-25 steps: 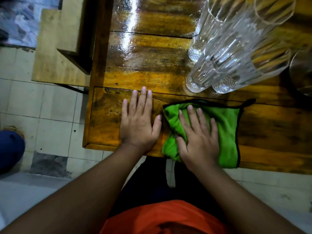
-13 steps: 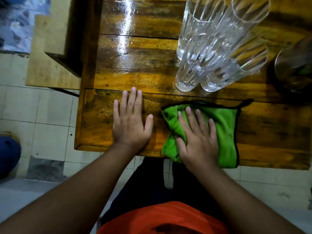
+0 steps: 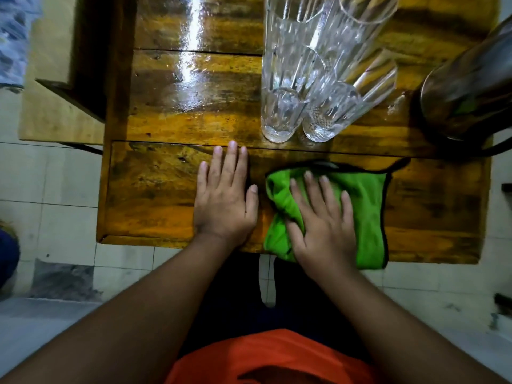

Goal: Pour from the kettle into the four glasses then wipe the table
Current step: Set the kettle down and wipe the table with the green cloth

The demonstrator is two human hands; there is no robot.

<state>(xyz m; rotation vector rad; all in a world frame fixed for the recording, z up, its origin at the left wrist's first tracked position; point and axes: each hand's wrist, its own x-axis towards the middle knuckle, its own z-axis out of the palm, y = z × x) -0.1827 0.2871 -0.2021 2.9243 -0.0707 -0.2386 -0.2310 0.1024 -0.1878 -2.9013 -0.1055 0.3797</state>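
1. Green cloth [image 3: 365,206] lies on the near plank of the wooden table [image 3: 155,189], in the lower middle of the frame, one edge hanging just over the table's front edge.
2. The right hand [image 3: 322,225] lies flat on the cloth's left half, fingers spread and pressing down; its grip is open, pinning the cloth rather than pinching it.
3. The left hand [image 3: 224,198] rests palm down on bare wood just beside the cloth, fingers together, holding nothing.
4. The four glasses [image 3: 313,87] stand bunched together in the upper middle, beyond the cloth. Whether they hold water I cannot tell for sure.
5. The kettle [image 3: 471,87], dark and shiny, stands at the upper right edge, apart from the glasses.
6. A wet-looking sheen runs down the planks at the upper left, above the left hand.
7. By my reading the pouring is over and the wiping step is in hand.
8. The next move likely calls for sliding the cloth left and up toward the shiny patch, with steady downward pressure, steering clear of the glass bases so none is knocked.
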